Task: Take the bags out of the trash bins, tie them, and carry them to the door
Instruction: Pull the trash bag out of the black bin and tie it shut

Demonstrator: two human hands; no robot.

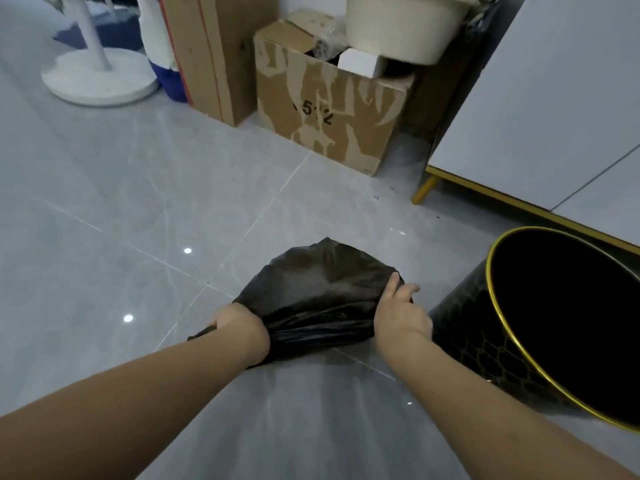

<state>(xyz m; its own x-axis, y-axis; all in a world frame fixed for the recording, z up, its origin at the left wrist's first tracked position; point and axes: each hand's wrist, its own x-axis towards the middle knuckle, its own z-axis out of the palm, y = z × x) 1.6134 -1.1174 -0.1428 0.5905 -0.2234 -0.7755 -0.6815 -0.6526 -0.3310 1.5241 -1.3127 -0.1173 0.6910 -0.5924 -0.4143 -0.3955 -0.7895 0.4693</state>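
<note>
A black plastic trash bag point(315, 292) lies on the grey tiled floor in front of me. My left hand point(239, 327) grips its left edge in a closed fist, with a twisted end of plastic sticking out to the left. My right hand point(398, 311) pinches the bag's right edge, thumb on top. The black trash bin point(485, 344) with a gold rim stands tilted at the right, just beside my right hand; its inside looks dark and I see no bag in it.
A worn cardboard box point(332, 116) and a tall carton point(214, 53) stand against the far wall, with a cream tub point(401, 26) on top. A white fan base point(97, 77) is at far left. A white cabinet point(554, 109) with gold legs is at right.
</note>
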